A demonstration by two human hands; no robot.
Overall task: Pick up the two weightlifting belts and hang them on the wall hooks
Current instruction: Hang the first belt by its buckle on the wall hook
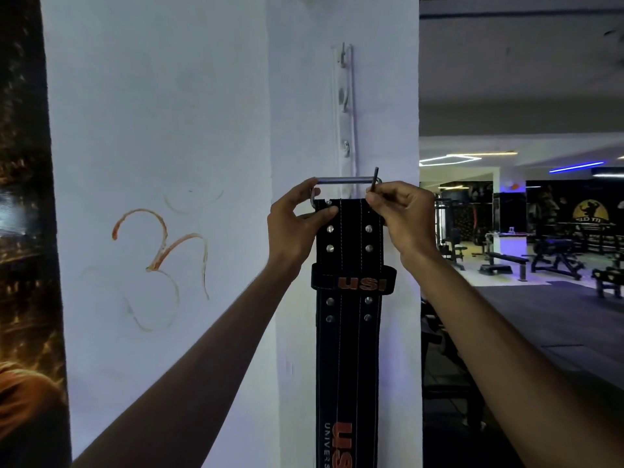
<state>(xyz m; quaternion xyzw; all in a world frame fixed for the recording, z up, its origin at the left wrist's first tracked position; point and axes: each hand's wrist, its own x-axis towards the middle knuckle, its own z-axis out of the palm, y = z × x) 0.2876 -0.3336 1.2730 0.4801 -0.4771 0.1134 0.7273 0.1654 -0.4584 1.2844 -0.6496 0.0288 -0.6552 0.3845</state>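
Observation:
A black weightlifting belt point(349, 336) with orange USI lettering and silver rivets hangs straight down in front of a white pillar. My left hand point(297, 219) grips the left side of its metal buckle point(347, 181). My right hand point(403, 214) pinches the buckle's dark prong at the belt's top right corner. A white vertical hook rail point(345, 106) with several small hooks is fixed to the pillar just above the buckle; the buckle's bar sits at the rail's lower end. I see only one belt.
The white wall point(162, 130) to the left carries an orange painted symbol point(162, 261), and a dark poster point(23, 231) edges it. To the right the gym floor opens out with benches point(506, 260) and machines under blue lights.

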